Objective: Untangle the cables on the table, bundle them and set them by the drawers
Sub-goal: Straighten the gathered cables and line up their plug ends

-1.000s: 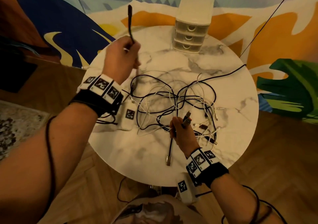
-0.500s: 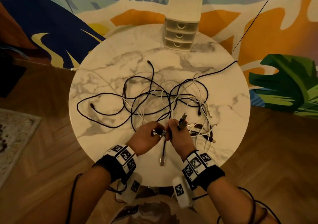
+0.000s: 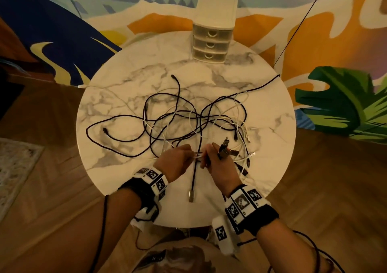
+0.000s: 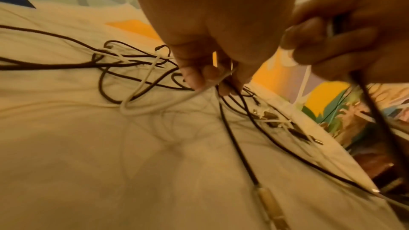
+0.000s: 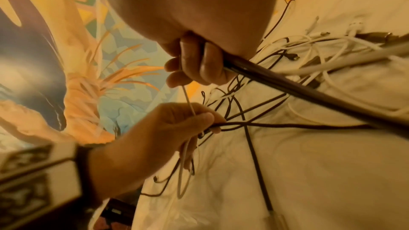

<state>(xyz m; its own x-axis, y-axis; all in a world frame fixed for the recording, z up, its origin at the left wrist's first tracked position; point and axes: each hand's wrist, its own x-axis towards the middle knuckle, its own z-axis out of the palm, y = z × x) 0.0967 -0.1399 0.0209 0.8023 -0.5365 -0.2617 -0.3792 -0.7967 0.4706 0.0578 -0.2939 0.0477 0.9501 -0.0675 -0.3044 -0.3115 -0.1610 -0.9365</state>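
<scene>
A tangle of black and white cables (image 3: 188, 117) sprawls over the round marble table (image 3: 270, 113). Near the table's front, my left hand (image 3: 178, 159) pinches a thin white cable (image 4: 168, 100), which runs taut to my right hand (image 3: 217, 163). My right hand grips that white cable (image 5: 188, 100) together with a black cable (image 5: 287, 86) and plug ends (image 3: 224, 147). The black cable's metal plug (image 3: 191, 196) lies on the table between my wrists. The small white drawers (image 3: 211, 40) stand at the table's far edge.
One black cable loops out to the left (image 3: 100, 130) and another runs off the right rim (image 3: 276, 76). A white cable end (image 3: 80, 86) reaches the left rim. Loose connectors (image 3: 249, 140) lie right of my right hand. Wooden floor surrounds the table.
My left hand let go of the raised black cable, came down to the front and now pinches the white cable beside my right hand. The black cable lies spread over the left of the table.
</scene>
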